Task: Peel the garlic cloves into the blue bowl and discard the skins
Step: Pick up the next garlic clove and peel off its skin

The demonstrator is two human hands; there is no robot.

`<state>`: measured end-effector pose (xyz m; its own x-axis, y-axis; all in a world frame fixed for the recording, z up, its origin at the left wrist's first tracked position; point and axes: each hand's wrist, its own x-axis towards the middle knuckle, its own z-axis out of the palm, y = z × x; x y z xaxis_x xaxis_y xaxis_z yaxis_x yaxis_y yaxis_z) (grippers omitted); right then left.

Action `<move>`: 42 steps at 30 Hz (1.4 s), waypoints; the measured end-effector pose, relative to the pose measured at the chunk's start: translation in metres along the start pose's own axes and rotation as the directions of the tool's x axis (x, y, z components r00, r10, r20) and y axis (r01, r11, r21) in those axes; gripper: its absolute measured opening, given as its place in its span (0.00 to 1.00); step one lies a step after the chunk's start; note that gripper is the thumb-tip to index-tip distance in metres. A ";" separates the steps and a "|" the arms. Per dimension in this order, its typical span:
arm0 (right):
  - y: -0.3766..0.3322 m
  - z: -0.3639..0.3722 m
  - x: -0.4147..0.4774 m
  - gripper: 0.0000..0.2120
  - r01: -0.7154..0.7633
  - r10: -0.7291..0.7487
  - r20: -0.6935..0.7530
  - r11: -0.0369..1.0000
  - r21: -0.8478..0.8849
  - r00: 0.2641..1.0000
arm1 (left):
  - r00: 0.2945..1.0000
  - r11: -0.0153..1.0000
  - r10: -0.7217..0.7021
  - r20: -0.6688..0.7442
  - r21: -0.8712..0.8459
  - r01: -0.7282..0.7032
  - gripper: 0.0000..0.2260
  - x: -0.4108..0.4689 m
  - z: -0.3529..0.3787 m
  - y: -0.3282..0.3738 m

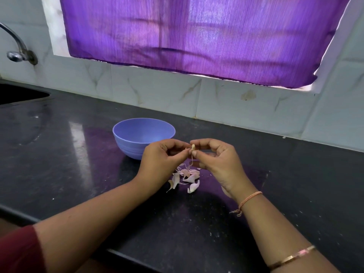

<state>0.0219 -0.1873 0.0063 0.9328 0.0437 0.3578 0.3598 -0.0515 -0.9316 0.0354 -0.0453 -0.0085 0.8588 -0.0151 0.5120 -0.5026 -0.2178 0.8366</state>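
1. My left hand [163, 160] and right hand [216, 160] meet in mid-air above the black counter [78, 174], fingertips together.
2. Right hand: thumb and forefinger pinch a garlic clove [193, 147]. Its pale tip shows between them.
3. Left hand: fingers curled, thumb and forefinger pinching at the clove's left side. I can't tell whether they hold skin or the clove itself.
4. A thin strip of skin [191, 161] hangs down from the clove between both hands.
5. The blue bowl [126, 146] sits upright on the counter, just behind my left hand.
6. A loose pile of skins [187, 177] lies on the counter directly under my hands, in front of the bowl and apart from it.
7. Sink [17, 93] and tap [15, 48] are far left; a purple curtain [197, 36] hangs over the tiled wall.
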 end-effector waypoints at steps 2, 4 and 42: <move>-0.001 -0.001 0.000 0.09 -0.001 0.001 0.008 1.000 0.021 1.000 | 1.000 1.000 -0.003 0.003 -0.008 0.003 0.05 0.000 0.000 0.000; -0.001 -0.001 0.000 0.09 -0.002 0.002 0.007 0.999 0.046 1.000 | 1.000 1.000 0.001 0.006 0.000 -0.001 0.05 0.000 0.000 0.000; 0.012 0.000 0.008 0.07 0.399 -0.473 0.014 0.727 -0.559 0.881 | 0.990 0.967 -0.092 0.111 -0.226 0.115 0.04 0.001 -0.001 0.004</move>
<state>0.0335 -0.1875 -0.0021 0.6510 0.0769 0.7551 0.6466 -0.5774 -0.4986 0.0341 -0.0446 -0.0049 0.9071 -0.1031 0.4080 -0.4094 0.0080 0.9123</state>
